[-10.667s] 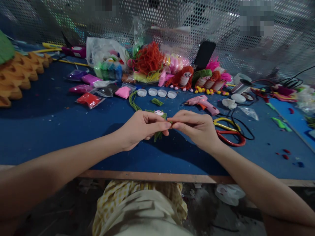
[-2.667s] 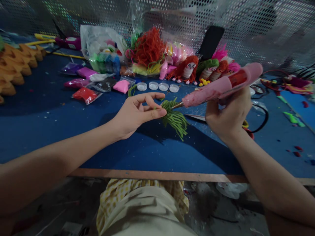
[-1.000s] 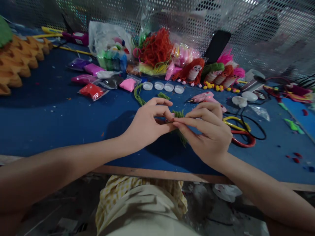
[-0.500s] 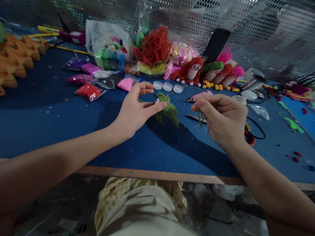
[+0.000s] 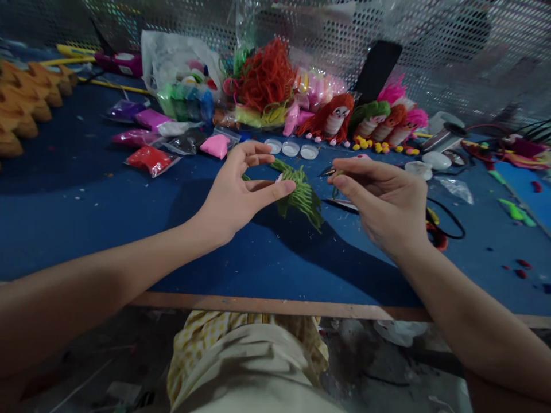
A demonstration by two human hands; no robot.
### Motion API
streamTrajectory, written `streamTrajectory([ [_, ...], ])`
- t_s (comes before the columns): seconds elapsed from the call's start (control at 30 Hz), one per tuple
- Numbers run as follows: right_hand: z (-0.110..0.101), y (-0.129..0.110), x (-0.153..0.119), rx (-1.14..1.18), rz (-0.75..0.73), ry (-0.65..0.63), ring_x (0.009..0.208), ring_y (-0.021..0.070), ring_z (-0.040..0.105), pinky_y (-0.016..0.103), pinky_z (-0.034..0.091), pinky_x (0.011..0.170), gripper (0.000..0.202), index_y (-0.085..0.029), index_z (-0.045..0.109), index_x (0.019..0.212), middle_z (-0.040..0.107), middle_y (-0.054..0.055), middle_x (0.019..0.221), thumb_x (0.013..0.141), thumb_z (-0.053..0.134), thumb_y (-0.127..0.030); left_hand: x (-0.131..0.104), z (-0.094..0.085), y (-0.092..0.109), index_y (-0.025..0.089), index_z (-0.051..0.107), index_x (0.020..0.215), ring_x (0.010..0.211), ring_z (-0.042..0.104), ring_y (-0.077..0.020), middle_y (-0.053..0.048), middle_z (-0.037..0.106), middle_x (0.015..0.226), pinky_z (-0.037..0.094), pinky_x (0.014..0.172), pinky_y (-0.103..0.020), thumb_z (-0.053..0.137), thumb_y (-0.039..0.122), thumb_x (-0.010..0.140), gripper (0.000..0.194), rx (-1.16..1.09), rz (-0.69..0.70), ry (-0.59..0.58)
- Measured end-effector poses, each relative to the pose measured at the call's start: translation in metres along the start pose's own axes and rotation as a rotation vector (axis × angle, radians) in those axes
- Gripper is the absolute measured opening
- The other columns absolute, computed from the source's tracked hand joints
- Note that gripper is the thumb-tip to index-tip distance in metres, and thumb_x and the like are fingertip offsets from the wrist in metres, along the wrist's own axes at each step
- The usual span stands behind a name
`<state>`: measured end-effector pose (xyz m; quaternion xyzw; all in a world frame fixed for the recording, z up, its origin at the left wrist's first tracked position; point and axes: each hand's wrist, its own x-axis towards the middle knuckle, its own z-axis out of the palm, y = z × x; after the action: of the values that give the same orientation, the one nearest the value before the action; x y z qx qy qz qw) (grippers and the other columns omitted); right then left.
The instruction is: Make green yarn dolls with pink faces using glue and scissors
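Observation:
My left hand is closed around a small doll with green yarn hair; thumb and fingers hide most of its body. The strands hang to the right and down over the blue table. My right hand pinches a short piece of green yarn between thumb and fingertips, a little right of the doll. Just beyond and below the right fingertips lie scissors, with their blades pointing left and red handles partly behind the hand. A pink-handled tool, mostly covered by the right hand, also lies there.
Finished yarn-haired dolls stand at the back right, before a black phone. Three small clear lids lie mid-table. Bags of coloured clay sit at the left, near an orange egg tray. Red yarn is heaped behind.
The green hair has swung further right and lower. My right hand has shifted slightly left and up, and less of its yarn piece shows. The camera view has moved slightly.

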<state>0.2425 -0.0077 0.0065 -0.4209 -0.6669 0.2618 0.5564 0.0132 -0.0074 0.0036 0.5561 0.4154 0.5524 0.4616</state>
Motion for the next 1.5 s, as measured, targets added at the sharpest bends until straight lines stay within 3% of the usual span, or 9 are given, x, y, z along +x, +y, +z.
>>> streamTrajectory([
  [0.23, -0.001, -0.002, 0.0, -0.011, -0.039, -0.026, 0.086, 0.0186, 0.077, 0.036, 0.066, 0.08, 0.013, -0.031, 0.082, 0.102, 0.081, 0.001, 0.095, 0.092, 0.075, -0.034, -0.001, 0.001, 0.001, 0.028, 0.057, 0.112, 0.142, 0.052, -0.0294, -0.008, 0.061, 0.129, 0.063, 0.093, -0.033, 0.093, 0.034, 0.066, 0.058, -0.016, -0.006, -0.054],
  [0.5, 0.0, -0.016, -0.003, -0.135, -0.042, -0.02, 0.075, 0.0161, 0.073, 0.031, 0.062, 0.07, 0.007, -0.028, 0.083, 0.093, 0.08, 0.0, 0.087, 0.087, 0.079, -0.028, -0.001, 0.0, -0.002, 0.026, 0.055, 0.116, 0.141, 0.052, -0.0297, -0.007, 0.06, 0.129, 0.062, 0.095, -0.035, 0.092, 0.036, 0.069, 0.06, -0.027, 0.023, -0.114],
  [0.73, 0.003, -0.018, -0.004, -0.096, -0.155, -0.095, 0.085, 0.0186, 0.07, 0.036, 0.059, 0.079, 0.007, -0.026, 0.077, 0.088, 0.077, 0.003, 0.089, 0.091, 0.076, -0.033, -0.001, 0.0, -0.004, 0.025, 0.054, 0.118, 0.14, 0.053, -0.0301, -0.007, 0.061, 0.128, 0.063, 0.096, -0.037, 0.091, 0.035, 0.069, 0.062, -0.012, 0.063, -0.155],
  [0.93, 0.006, -0.018, -0.007, -0.11, -0.168, -0.118, 0.088, 0.0207, 0.07, 0.042, 0.057, 0.086, 0.004, -0.027, 0.075, 0.087, 0.076, 0.002, 0.09, 0.09, 0.075, -0.027, -0.004, 0.003, -0.001, 0.024, 0.054, 0.12, 0.138, 0.056, -0.0296, -0.009, 0.062, 0.129, 0.065, 0.095, -0.035, 0.09, 0.032, 0.069, 0.064, 0.01, 0.046, -0.168],
  [1.3, 0.008, -0.021, -0.01, -0.12, -0.195, -0.149, 0.086, 0.0187, 0.07, 0.041, 0.055, 0.086, 0.008, -0.025, 0.076, 0.087, 0.078, 0.001, 0.089, 0.09, 0.074, -0.018, -0.005, 0.003, 0.001, 0.026, 0.053, 0.121, 0.128, 0.064, -0.0286, -0.007, 0.062, 0.129, 0.066, 0.093, -0.037, 0.091, 0.034, 0.067, 0.067, 0.024, 0.008, -0.189],
  [1.5, 0.009, -0.021, -0.011, -0.123, -0.194, -0.142, 0.086, 0.0182, 0.07, 0.04, 0.054, 0.087, 0.01, -0.026, 0.077, 0.087, 0.078, 0.0, 0.089, 0.089, 0.075, -0.017, -0.006, 0.004, 0.001, 0.025, 0.053, 0.12, 0.132, 0.061, -0.0286, -0.007, 0.062, 0.128, 0.066, 0.091, -0.034, 0.091, 0.033, 0.067, 0.065, 0.018, 0.003, -0.184],
])
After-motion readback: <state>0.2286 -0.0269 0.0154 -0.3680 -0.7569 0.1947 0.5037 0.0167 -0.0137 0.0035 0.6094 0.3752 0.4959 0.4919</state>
